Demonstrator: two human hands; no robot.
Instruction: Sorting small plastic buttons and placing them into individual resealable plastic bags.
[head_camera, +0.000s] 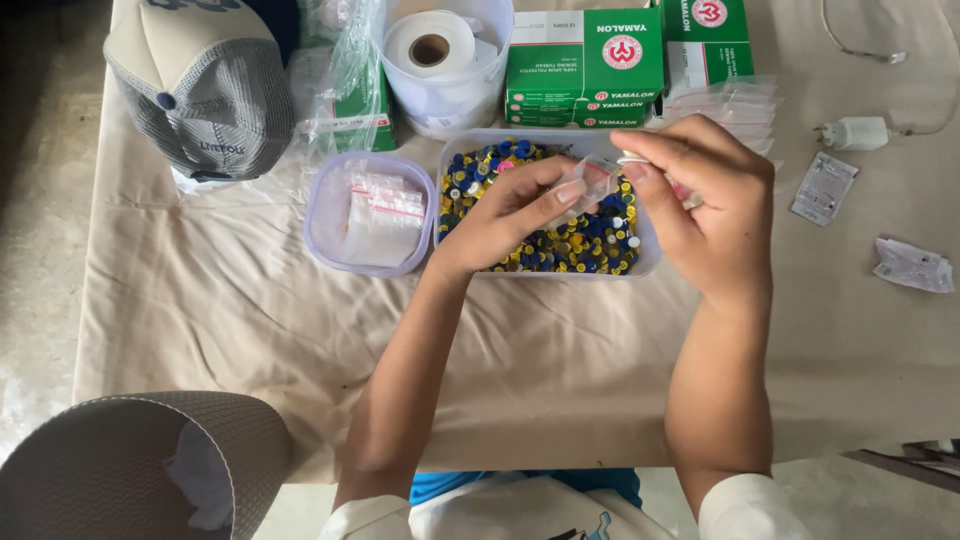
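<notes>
My left hand (510, 215) and my right hand (700, 205) meet above a clear rectangular tub (650, 262) filled with several small blue and yellow caps (590, 250). Between the fingertips of both hands is a small clear zip bag (590, 182) with a red strip, held just over the caps. Left of the tub stands a pale purple tub (320, 215) holding a stack of the same little zip bags (385, 210).
Green and white boxes (585, 65) and a white tape roll in a tub (435, 45) line the back of the cloth-covered table (250, 320). A grey cap (200, 85) lies back left, a white charger (855, 132) and wrappers (912, 265) right, a grey bin (120, 460) front left.
</notes>
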